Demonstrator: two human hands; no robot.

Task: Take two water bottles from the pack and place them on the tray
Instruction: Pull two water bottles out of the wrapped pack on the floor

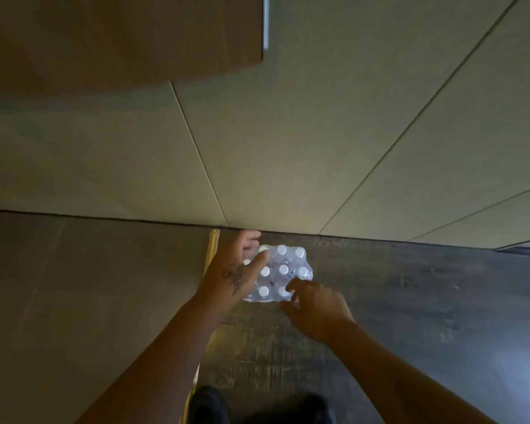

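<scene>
A shrink-wrapped pack of water bottles (283, 269) with white caps stands on the dark floor against the wall. My left hand (236, 270) lies over the pack's left side, fingers curled around its far left corner and thumb across the top. My right hand (315, 304) is at the pack's near right corner, its fingertips touching the wrap beside a cap. I cannot tell whether the right fingers pinch the plastic. No tray is in view.
A pale panelled wall (288, 148) rises right behind the pack. A wooden cabinet (120, 35) hangs at the upper left. A brass strip (211, 249) divides a lighter floor at the left from the dark floor. My dark shoes (257, 408) show at the bottom.
</scene>
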